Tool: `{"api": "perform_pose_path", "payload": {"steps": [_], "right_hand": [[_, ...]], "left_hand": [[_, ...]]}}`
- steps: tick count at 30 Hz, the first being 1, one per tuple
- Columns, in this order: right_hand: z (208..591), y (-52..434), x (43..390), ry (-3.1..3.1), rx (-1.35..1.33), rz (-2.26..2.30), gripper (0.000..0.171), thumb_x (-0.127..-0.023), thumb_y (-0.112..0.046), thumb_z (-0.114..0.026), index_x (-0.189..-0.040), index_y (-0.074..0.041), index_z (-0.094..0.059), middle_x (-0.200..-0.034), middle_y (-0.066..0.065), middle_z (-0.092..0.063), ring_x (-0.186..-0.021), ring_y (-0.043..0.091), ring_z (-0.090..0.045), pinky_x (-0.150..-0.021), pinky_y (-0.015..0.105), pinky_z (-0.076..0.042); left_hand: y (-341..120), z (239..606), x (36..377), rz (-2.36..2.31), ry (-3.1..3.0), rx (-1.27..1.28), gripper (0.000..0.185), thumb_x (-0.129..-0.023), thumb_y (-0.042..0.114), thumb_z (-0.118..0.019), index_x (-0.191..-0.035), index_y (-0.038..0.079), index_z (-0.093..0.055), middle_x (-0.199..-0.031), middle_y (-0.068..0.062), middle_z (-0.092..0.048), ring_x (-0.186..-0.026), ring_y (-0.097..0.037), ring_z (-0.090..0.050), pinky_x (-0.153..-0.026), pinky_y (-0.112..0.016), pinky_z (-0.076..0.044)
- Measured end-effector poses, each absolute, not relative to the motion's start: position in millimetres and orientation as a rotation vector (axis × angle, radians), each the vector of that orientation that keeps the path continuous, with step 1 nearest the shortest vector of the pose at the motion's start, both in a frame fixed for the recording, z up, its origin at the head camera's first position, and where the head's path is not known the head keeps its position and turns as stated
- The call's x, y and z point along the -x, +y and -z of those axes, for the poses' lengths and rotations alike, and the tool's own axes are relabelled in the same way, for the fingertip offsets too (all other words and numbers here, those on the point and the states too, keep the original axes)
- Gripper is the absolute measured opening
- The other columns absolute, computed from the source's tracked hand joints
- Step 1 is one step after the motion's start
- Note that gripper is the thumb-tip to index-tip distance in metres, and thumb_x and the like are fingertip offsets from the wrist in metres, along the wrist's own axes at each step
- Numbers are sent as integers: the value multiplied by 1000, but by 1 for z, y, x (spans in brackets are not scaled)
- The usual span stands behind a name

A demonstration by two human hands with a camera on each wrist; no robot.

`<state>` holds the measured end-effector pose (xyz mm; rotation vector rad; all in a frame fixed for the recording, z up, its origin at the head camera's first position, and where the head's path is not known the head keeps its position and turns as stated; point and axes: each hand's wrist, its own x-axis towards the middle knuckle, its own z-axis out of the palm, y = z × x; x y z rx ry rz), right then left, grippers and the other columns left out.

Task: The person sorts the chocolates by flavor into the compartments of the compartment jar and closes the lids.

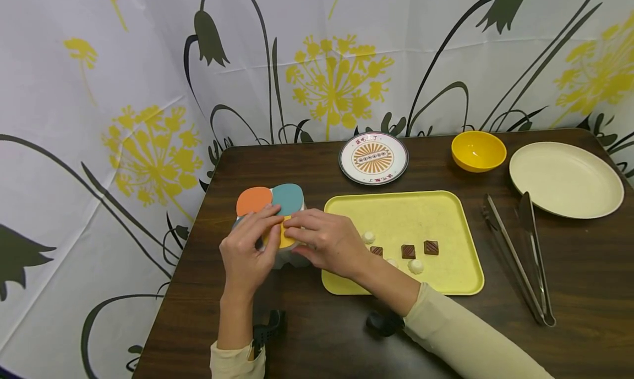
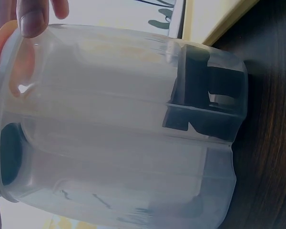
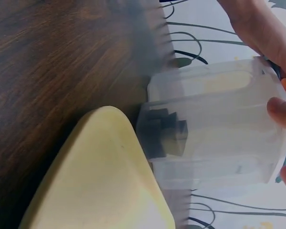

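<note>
A clear plastic container (image 2: 109, 95) with several coloured lid sections stands at the table's left. Both hands are at its yellow lid (image 1: 285, 239). My left hand (image 1: 250, 250) curls over the lid, its thumb near the front edge and its fingers reaching farther back. From the other side, my right hand (image 1: 329, 241) pinches the lid at the rim, fingers on top and thumb lower. An orange lid (image 1: 254, 199) and a teal lid (image 1: 288, 198) lie flat behind. Dark blocky pieces (image 2: 195, 86) sit at the bottom of one compartment. The hands partly hide a blue lid.
A yellow tray (image 1: 411, 214) right of the container bears several brown chocolates (image 1: 408, 251) and white sweets (image 1: 416, 266). Metal tongs (image 1: 515, 263) lie farther right. Along the back are a patterned plate (image 1: 373, 172), a yellow bowl (image 1: 478, 151) and a cream oval plate (image 1: 567, 178).
</note>
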<state>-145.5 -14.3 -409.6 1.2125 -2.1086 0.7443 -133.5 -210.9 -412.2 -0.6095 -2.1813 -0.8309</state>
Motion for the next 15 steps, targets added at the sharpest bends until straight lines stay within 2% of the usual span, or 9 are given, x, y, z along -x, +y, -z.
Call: {"api": "perform_pose_path", "payload": {"steps": [15], "right_hand": [[403,-14,148,-2101,-1226,-629,28,-77,-27,-81,-102,-17,-77,-101,-7,-72,-106,9,-63,-90,23,-50]], "left_hand": [[-212,410,131,881,-2169,652,14,-84,12,-65,-90,7,-76,-105,-6,-72,-106,-25,-66,-97,-50,-45]]}}
